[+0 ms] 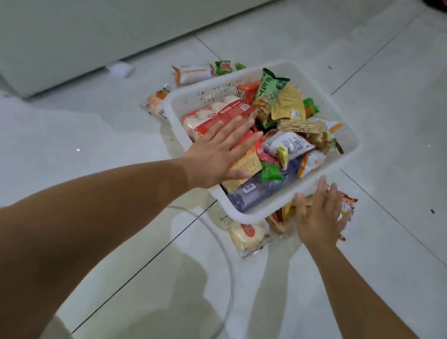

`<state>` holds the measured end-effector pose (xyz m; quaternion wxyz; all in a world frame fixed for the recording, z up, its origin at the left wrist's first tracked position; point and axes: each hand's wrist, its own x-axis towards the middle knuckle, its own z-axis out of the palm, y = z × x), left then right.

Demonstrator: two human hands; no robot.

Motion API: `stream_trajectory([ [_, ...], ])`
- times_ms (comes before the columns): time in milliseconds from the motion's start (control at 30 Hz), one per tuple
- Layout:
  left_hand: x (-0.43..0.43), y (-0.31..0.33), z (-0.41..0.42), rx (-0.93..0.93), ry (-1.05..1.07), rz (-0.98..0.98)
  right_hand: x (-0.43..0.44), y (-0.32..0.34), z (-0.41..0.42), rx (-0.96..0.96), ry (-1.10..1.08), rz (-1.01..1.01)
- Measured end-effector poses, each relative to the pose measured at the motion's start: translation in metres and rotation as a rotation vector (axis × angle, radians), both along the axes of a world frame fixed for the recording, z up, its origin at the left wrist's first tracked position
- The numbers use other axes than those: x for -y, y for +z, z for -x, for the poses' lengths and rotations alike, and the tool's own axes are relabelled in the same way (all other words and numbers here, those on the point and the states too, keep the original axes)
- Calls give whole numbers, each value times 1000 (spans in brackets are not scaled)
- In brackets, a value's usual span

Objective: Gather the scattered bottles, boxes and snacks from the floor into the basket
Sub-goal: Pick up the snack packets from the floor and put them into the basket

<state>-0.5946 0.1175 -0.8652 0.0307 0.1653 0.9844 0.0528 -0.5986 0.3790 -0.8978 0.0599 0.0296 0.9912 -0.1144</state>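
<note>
Standing here, I find a good deal covered up. The left hand (219, 150) lies flat over the near-left part of the white basket (351, 150). Its fingers are straight and spread and grip nothing. It hides the near end of a red box (225, 116) and part of a cracker packet (246, 167) under the palm. A clear bottle (260, 189) lies low along the basket's near wall, half buried under small packets (271, 171) in green and red. A tall green packet (269, 87) stands up at the far side of the heap.

The right hand (320, 213) is outside the basket, just beside its near-right corner, with straight fingers that hold nothing. It covers most of a red-and-yellow packet (348, 206) on the floor (405, 111); I cannot tell whether the palm presses on it or only hovers. Crumpled wrappers (279, 221) show under that corner, too squashed to make out.

A bun packet (247, 233) lies on the floor against the basket's near edge, left of the right hand. A second bun packet (155, 100) peeks out at the basket's left, partly hidden by its wall. Past the far-left corner lie a white-and-orange packet (193, 72) and a small green wrapper (223, 67), well apart from both hands. A white cable (230, 275) curves over the near tiles.
</note>
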Motion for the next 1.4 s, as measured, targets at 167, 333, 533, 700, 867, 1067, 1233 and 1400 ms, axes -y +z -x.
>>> stream_trajectory([
  [167, -69, -7, -22, -53, -137, -97, -28, -41, -43, 112, 24, -107],
  [333, -124, -45, -60, 51, -363, -228, -41, -63, -40, 151, 131, -208],
  [533, -124, -76, -77, 243, -329, -134, -49, -71, -23, 155, 306, -290],
  [700, -122, -102, -66, 454, -71, 1, -51, -66, 14, 150, 363, -300],
  [867, -126, -119, -71, 430, -53, 185, -54, -65, 23, 185, 465, -345],
  [1067, -130, -107, -70, 384, -84, 256, -74, -67, 4, 133, 462, -350],
  [1233, -134, -103, -80, 492, -29, 292, -87, -73, -20, 274, 342, -256],
  [1400, -141, -97, -81, 530, 9, 298, -91, -82, -58, 368, 125, 7],
])
